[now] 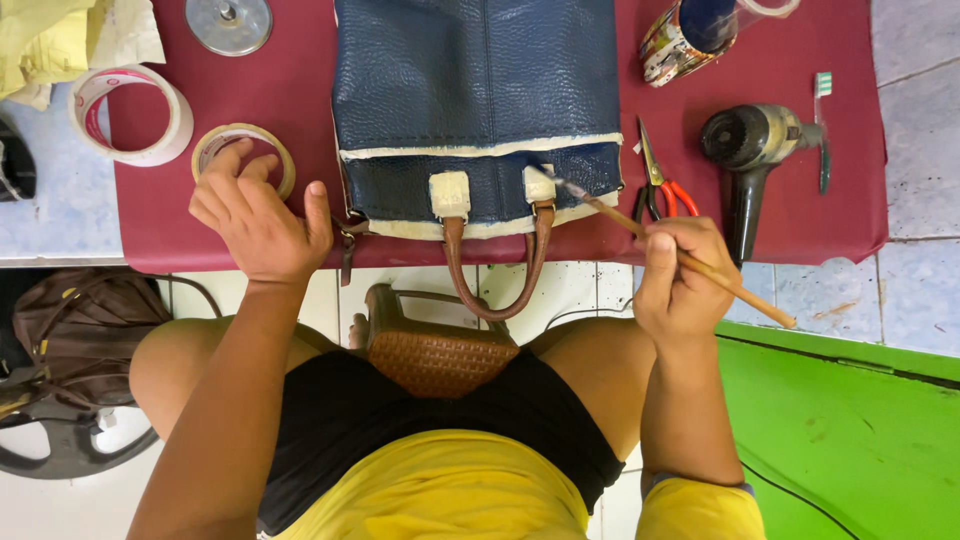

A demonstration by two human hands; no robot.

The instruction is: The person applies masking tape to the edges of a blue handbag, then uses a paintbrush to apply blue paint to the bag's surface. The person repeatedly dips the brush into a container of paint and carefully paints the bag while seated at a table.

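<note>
At the far left, a large white tape roll (pixel 130 115) overhangs the left edge of the dark red tabletop (pixel 800 215). Just right of it lies a smaller tan tape roll (pixel 243 150), and the left hand (pixel 258 222) rests on the cloth touching its near rim, fingers loosely curled and holding nothing. A narrow strip of bare red separates that hand from the navy blue leather handbag (pixel 478 90), which lies flat in the middle; its brown handle (pixel 495 275) hangs over the near edge. Cream masking strips border the bag's lower band. The right hand (pixel 680 275) is closed around a wooden paintbrush (pixel 690 262), whose bristle tip touches the band beside the right handle tab. Red-handled snips (pixel 660 190) lie just beyond that hand. Further right a hair dryer (pixel 755 150) and a toothbrush (pixel 822 130) lie near the right edge, bare red around them.
</note>
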